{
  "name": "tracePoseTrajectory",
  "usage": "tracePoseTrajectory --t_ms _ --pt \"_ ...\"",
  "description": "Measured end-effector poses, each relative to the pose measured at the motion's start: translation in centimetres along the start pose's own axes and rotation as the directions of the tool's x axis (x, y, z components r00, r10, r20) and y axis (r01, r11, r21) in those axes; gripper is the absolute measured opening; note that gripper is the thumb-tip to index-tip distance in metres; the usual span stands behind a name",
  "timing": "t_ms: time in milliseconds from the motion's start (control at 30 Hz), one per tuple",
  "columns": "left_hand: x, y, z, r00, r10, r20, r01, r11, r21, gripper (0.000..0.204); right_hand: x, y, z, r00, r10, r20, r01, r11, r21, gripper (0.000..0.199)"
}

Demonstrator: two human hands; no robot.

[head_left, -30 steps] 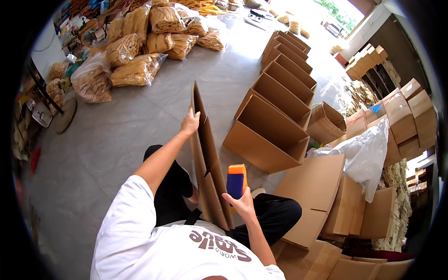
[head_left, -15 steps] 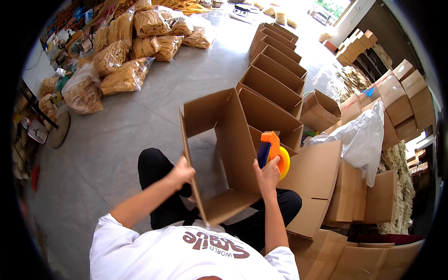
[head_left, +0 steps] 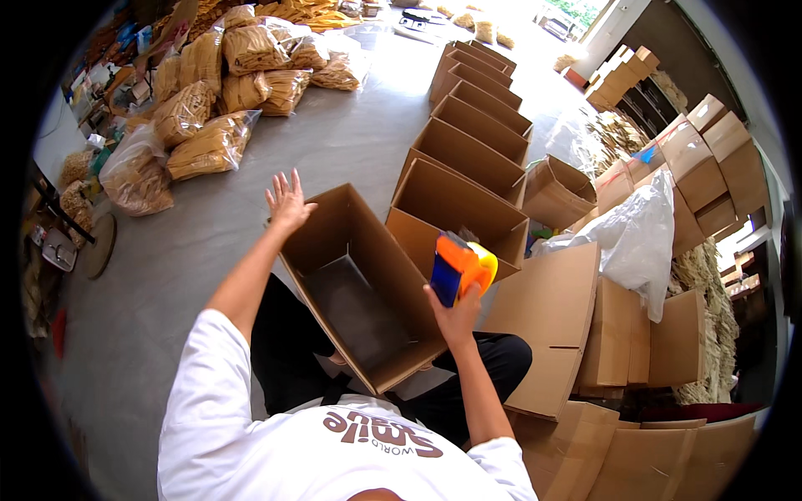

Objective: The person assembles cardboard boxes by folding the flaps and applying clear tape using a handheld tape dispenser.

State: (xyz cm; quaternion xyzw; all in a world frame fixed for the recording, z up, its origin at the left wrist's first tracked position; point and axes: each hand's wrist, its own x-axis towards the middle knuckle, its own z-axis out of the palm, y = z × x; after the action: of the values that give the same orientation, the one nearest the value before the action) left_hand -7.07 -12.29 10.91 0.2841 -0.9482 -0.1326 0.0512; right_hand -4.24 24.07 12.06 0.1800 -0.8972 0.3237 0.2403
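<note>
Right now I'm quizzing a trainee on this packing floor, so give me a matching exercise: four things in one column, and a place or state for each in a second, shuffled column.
Things:
1. left hand
2. right hand
3. open cardboard box
4. white plastic bag

Places or states:
A. draped over cartons on the right
B. open, fingers spread, at the box's far corner
C. closed on an orange and blue tape dispenser
D. on the floor in front of the person, empty inside

Pairs: 1-B, 2-C, 3-D, 4-A
</note>
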Motion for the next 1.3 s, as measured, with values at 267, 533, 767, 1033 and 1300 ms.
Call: tracePoseTrajectory --t_ms 267,533,767,1033,1300 --pt "-2.9 0.6 2.6 0.9 0.215 0.38 -0.329 0.906 0.267 0.059 -9.9 -0.9 -12.3 0.96 0.054 0.275 -0.157 0.916 0.369 0.056" --pt "-9.6 -1.4 11.1 0.794 0.129 0.593 -0.446 0.787 0.426 0.064 -13.9 -1.5 -2.6 0.972 -0.068 0.227 -0.018 0.933 0.36 0.061" --pt "-5.9 -1.5 -3.9 0.196 0.465 0.863 -0.649 0.721 -0.241 0.074 -11.2 -0.9 1.4 0.831 0.061 0.553 -0.159 0.978 0.131 0.06" --pt "-3.4 2.1 0.7 0.392 0.436 0.81 -0.705 0.708 -0.04 0.053 -0.7 -3.4 -2.1 0.901 0.085 0.426 -0.33 0.77 0.546 0.048" --pt "-6.1 -1.0 9.2 0.94 0.167 0.297 -0.106 0.972 -0.208 0.119 2.5 0.5 -0.8 0.784 0.583 0.214 -0.386 0.188 0.903 0.033"
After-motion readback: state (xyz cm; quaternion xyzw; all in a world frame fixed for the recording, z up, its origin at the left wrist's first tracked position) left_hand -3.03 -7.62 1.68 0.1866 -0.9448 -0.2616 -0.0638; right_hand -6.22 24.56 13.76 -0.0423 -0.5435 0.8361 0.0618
